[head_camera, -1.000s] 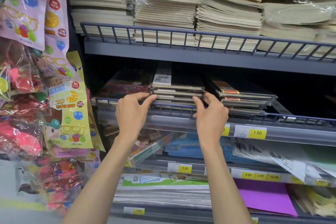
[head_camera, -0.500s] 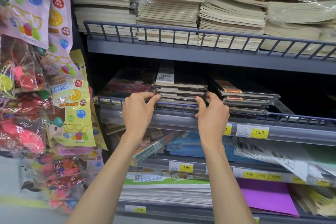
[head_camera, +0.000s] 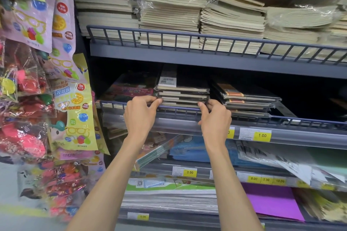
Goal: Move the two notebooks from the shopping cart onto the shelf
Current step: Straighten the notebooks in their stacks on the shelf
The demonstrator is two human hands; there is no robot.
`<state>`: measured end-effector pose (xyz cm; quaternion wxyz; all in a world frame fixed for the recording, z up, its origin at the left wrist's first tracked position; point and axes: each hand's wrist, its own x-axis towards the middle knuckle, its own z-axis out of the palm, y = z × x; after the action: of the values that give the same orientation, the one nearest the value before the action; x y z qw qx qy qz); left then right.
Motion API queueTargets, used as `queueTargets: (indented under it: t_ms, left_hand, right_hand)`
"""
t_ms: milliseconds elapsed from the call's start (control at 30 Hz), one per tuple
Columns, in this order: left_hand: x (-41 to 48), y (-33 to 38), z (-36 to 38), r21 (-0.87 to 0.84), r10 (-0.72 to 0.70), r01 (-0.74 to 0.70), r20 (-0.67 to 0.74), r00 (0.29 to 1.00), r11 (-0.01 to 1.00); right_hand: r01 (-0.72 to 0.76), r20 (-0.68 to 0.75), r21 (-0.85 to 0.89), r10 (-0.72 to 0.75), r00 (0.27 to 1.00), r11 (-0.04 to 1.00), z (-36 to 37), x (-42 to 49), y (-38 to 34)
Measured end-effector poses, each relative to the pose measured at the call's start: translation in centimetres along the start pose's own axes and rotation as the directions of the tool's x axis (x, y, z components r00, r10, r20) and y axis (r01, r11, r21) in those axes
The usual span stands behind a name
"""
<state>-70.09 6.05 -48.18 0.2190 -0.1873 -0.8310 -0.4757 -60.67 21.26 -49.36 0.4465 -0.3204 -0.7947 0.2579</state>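
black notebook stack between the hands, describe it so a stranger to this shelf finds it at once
Start at the grey metal shelf under the beige paper notebook piles. Behind its wire rail sits the black plastic-wrapped notebook stack, gripped at its front corners by the left hand and right hand. Unlike the orange-striped stack to its right, it has a white barcode label on top.

Grey shelving carries wire rails and yellow price tags, with toy packets hanging at left
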Motion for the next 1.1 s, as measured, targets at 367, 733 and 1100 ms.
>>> queueTargets:
  t_ms: [367, 733, 1100]
  left_hand:
    - [-0.2, 0.5, -0.2, 0.008, -0.013, 0.013, 0.004, 1.000, 1.000]
    - [-2.4, 0.5, -1.1, -0.078, -0.019, 0.014, -0.060, 0.998, 0.997]
    - [-6.5, 8.1, 2.1, -0.310, 0.196, -0.173, 0.045, 0.980, 0.935]
  right_hand:
    - [-0.006, 0.013, 0.012, 0.006, 1.000, 1.000, -0.3, -0.5, -0.6]
    - [0.045, -0.038, 0.158, -0.039, 0.999, 0.987, -5.0, -2.3, -0.3]
    - [-0.011, -0.268, 0.123, 0.044, 0.962, 0.992, -12.2, -0.4, 4.2]
